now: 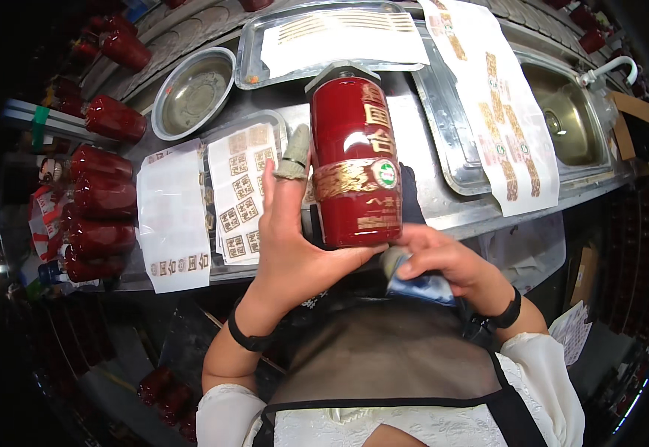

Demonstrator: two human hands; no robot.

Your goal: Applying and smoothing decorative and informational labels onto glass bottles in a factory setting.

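A glossy red bottle (350, 216) with gold lettering lies lengthwise in front of me. A gold patterned band with a round green-and-white emblem (385, 174) runs around its middle. My left hand (294, 257) grips the bottle, fingers along its left side and thumb across its near end. A grey-green finger cot (294, 153) covers one of its fingertips. My right hand (443, 261), by the bottle's near right corner, is closed on a blue cloth-like piece (423, 287), blurred. Another greyish cot (393, 261) seems to cover a fingertip there.
Gold decal sheets (242, 186) and a whiter sheet (171, 216) lie left, beside several red bottles (104, 194). A metal bowl (194, 93) and a metal tray (250, 63) stand behind. A long decal strip (522, 141) hangs beside the sink (563, 112) at right.
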